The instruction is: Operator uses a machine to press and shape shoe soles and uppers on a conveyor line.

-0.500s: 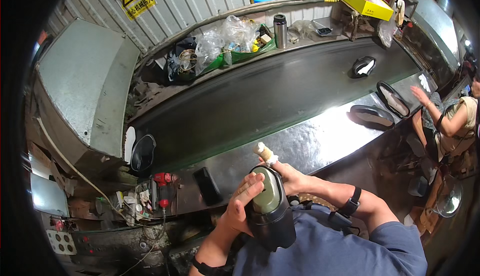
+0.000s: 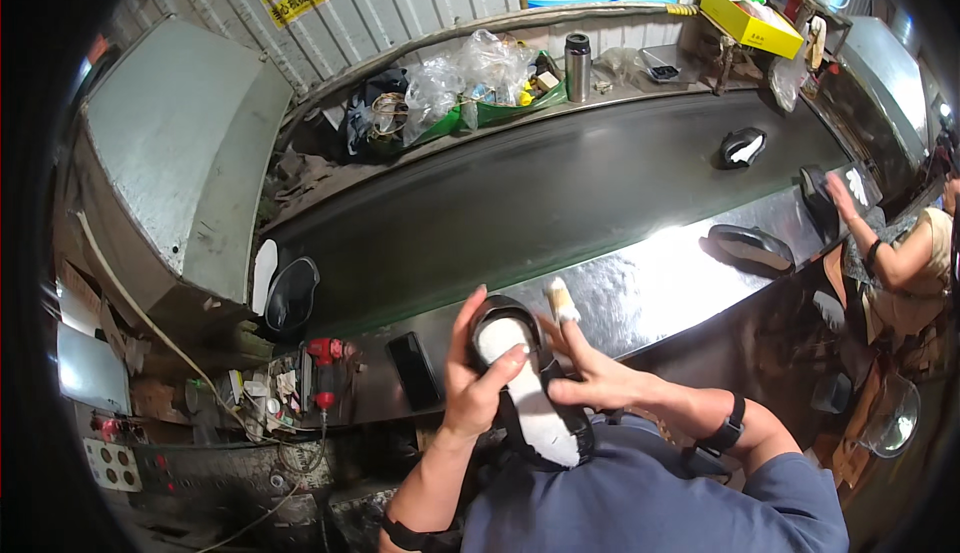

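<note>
Between my hands is a black shoe (image 2: 541, 411), held up in front of my chest with its white, sole-shaped face toward me. My left hand (image 2: 470, 385) wraps its left side, the thumb pressed on the white face. From the right, my right hand (image 2: 604, 381) grips the shoe's edge with its thumb near the white face. A stubby tan-and-white cover (image 2: 561, 300), apparently a wrapping, sits at the tip of a right-hand finger. The underside of the shoe, turned from me, is hidden.
A dark belt (image 2: 520, 193) runs beyond a metal ledge (image 2: 640, 283). On the ledge are a phone (image 2: 414, 370), a red power tool (image 2: 325, 363) and a black shoe (image 2: 750, 250). At right, a co-worker's hand (image 2: 842, 198) is by another shoe (image 2: 818, 205). A steel flask (image 2: 578, 68) stands behind.
I have turned the shoe over: its olive-green top faced me before, now the white face does. My left thumb has moved onto it. The co-worker's nearby shoe has shifted toward them.
</note>
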The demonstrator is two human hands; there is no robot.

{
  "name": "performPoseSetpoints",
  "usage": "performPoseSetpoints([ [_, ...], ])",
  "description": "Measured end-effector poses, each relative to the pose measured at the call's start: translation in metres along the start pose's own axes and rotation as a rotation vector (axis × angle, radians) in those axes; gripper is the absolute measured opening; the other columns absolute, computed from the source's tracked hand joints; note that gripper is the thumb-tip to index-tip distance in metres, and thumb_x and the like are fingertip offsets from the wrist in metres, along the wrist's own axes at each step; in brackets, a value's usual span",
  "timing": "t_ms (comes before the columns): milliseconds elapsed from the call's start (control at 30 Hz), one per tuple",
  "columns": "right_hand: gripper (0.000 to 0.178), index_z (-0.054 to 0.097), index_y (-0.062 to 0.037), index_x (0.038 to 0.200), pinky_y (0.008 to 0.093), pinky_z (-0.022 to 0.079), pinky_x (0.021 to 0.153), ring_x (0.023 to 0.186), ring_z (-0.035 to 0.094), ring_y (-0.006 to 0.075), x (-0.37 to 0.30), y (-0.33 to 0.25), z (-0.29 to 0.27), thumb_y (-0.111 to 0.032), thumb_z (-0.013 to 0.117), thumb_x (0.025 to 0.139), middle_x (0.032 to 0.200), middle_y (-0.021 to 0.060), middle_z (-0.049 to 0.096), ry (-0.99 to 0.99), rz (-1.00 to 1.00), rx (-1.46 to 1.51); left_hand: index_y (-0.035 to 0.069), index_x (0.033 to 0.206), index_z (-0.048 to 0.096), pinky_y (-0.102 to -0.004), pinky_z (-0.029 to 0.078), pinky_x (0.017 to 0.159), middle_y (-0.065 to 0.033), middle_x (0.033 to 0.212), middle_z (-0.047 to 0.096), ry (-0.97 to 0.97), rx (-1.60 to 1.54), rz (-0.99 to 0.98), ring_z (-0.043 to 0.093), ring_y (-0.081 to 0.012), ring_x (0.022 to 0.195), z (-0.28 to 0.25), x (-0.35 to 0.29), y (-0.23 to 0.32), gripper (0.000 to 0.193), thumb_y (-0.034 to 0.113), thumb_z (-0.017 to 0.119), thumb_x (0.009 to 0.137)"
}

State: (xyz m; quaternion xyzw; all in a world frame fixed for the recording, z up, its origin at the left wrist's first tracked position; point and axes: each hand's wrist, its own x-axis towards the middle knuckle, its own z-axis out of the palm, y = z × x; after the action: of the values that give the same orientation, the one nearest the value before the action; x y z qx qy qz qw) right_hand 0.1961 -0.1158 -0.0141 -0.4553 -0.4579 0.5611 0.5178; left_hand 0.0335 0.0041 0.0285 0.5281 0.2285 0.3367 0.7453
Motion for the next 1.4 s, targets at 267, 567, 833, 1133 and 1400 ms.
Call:
performPoseSetpoints([
  [267,0.089,0.007,0.0062,0.156,0.0371,0.026,0.118,0.142,0.032,0.0272,0.025,-0.018,0.027,-0.032,0.064,0.099,0.151,0.0227,0.034,0.275,-0.191,0.03,0.003,0.15,0.037,-0.0369,0.036,0.113,-0.0082,0.138,0.052,-0.105,-0.411,-0.176,0.048,-0.0221,0.13,0.0,0.01,0.002,0.059,0.02,0.058,0.098],
  [567,0.091,0.007,0.0065,0.156,0.0366,0.032,0.113,0.135,0.042,0.0265,0.027,-0.013,0.03,-0.033,0.065,0.098,0.145,0.0224,0.043,0.295,-0.226,0.013,-0.005,0.15,0.028,-0.0386,0.028,0.117,-0.0205,0.152,0.037,-0.039,0.52,0.291,0.039,-0.0282,0.138,0.005,-0.007,-0.015,0.052,0.022,0.037,0.106],
  [833,0.086,0.013,0.0082,0.154,0.0385,0.037,0.11,0.131,0.047,0.029,0.025,-0.033,0.034,-0.035,0.063,0.099,0.14,0.0251,0.047,0.237,-0.265,-0.146,0.004,0.146,0.041,-0.0366,0.035,0.113,-0.0099,0.142,0.05,-0.157,-0.271,-0.098,0.047,-0.0213,0.132,0.001,0.008,0.024,0.048,0.032,0.039,0.107],
  [1133,0.066,0.042,0.0048,0.142,0.0342,0.047,0.099,0.115,0.061,0.0225,0.036,-0.037,0.033,-0.025,0.072,0.092,0.126,0.0195,0.061,0.473,-0.296,-0.022,0.004,0.139,0.048,-0.0373,0.034,0.114,-0.0094,0.141,0.05,-0.109,-0.281,-0.195,0.046,-0.0216,0.133,0.009,0.007,0.015,0.042,0.026,0.043,0.104],
  [1400,0.07,0.037,0.0044,0.146,0.0326,0.046,0.098,0.115,0.056,0.0187,0.026,-0.035,0.034,-0.021,0.073,0.092,0.127,0.0148,0.057,0.402,-0.319,-0.025,0.004,0.141,0.043,-0.0371,0.033,0.114,-0.0107,0.142,0.046,-0.193,-0.241,-0.191,0.045,-0.0231,0.133,0.013,0.006,0.015,0.046,0.025,0.05,0.101],
])
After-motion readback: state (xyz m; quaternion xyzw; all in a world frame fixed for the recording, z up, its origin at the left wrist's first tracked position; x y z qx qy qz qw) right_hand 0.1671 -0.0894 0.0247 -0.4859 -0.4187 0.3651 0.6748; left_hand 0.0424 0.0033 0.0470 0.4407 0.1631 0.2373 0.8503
